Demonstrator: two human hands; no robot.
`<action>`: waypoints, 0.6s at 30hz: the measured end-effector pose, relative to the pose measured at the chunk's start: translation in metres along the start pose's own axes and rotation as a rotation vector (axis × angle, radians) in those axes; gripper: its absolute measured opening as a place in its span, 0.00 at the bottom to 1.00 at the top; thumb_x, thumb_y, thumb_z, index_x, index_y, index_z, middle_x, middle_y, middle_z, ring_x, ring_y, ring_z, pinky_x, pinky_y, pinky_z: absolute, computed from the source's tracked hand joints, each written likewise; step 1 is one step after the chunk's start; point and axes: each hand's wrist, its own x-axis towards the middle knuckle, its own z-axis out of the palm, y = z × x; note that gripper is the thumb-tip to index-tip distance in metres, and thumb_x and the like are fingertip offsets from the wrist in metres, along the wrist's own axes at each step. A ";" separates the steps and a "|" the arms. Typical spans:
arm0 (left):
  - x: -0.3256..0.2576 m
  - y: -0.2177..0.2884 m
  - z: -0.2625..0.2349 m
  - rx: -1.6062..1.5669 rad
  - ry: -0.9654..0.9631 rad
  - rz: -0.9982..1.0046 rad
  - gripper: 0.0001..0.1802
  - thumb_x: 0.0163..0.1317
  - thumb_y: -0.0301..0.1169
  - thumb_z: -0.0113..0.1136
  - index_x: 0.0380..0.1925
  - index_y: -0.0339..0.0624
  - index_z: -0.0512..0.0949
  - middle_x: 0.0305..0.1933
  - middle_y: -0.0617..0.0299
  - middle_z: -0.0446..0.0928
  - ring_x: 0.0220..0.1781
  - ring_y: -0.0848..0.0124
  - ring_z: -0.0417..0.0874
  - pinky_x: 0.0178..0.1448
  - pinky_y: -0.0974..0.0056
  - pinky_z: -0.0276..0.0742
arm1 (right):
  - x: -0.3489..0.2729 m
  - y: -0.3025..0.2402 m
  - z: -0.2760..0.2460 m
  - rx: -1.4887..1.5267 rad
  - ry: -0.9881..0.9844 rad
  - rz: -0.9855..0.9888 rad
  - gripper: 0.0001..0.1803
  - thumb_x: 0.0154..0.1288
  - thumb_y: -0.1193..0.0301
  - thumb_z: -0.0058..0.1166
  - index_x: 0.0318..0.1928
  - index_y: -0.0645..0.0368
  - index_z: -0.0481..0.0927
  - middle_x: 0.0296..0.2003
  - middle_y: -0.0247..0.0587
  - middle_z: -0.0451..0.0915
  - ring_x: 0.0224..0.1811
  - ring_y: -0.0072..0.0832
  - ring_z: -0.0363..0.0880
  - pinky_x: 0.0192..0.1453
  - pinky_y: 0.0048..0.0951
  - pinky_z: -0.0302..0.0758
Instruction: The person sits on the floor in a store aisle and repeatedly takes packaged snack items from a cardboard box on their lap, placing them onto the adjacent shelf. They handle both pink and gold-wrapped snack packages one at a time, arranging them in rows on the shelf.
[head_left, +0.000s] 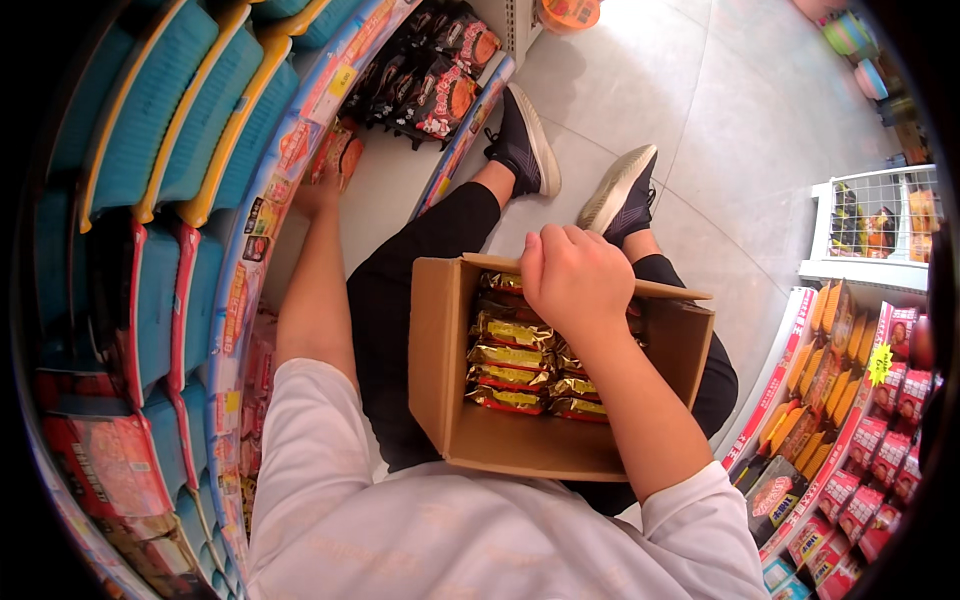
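An open cardboard box [430,350] rests on my lap between my legs. Inside it stand rows of shiny gold-brown packets [510,355] with yellow labels. My right hand [578,280] is closed over the far rim of the box; its fingertips are hidden behind the knuckles. My left hand [320,192] reaches into the low shelf at the left, closed at the lower end of a food packet [340,155] with an orange picture. The shelf edge partly hides those fingers. Beyond it lie several black packets [435,95] with similar orange pictures.
A price strip [262,215] curves along the left shelf, close beside my left arm. Above it sit teal trays [160,130] with yellow rims. At the right are a snack display [825,380] and a white wire basket [880,215]. An orange tub [570,12] stands at the far end.
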 end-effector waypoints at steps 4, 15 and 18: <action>0.051 -0.070 0.061 -0.514 -0.087 -0.231 0.43 0.55 0.46 0.81 0.63 0.27 0.77 0.61 0.43 0.83 0.56 0.51 0.88 0.53 0.51 0.88 | 0.002 -0.002 -0.001 0.033 -0.010 -0.016 0.16 0.69 0.66 0.58 0.23 0.54 0.74 0.20 0.37 0.76 0.24 0.39 0.79 0.27 0.40 0.73; 0.072 -0.041 0.102 -0.122 -0.132 -0.203 0.45 0.52 0.59 0.78 0.50 0.23 0.83 0.54 0.37 0.86 0.57 0.50 0.90 0.58 0.50 0.87 | 0.002 0.000 -0.002 0.026 -0.039 0.009 0.16 0.69 0.66 0.58 0.23 0.54 0.74 0.20 0.37 0.75 0.23 0.38 0.78 0.28 0.39 0.72; 0.047 0.002 0.088 0.031 -0.197 -0.233 0.46 0.54 0.59 0.76 0.52 0.20 0.81 0.55 0.35 0.85 0.57 0.48 0.89 0.59 0.50 0.87 | 0.002 0.002 -0.001 0.000 -0.048 0.027 0.16 0.69 0.67 0.58 0.23 0.54 0.74 0.20 0.37 0.75 0.23 0.38 0.78 0.27 0.39 0.72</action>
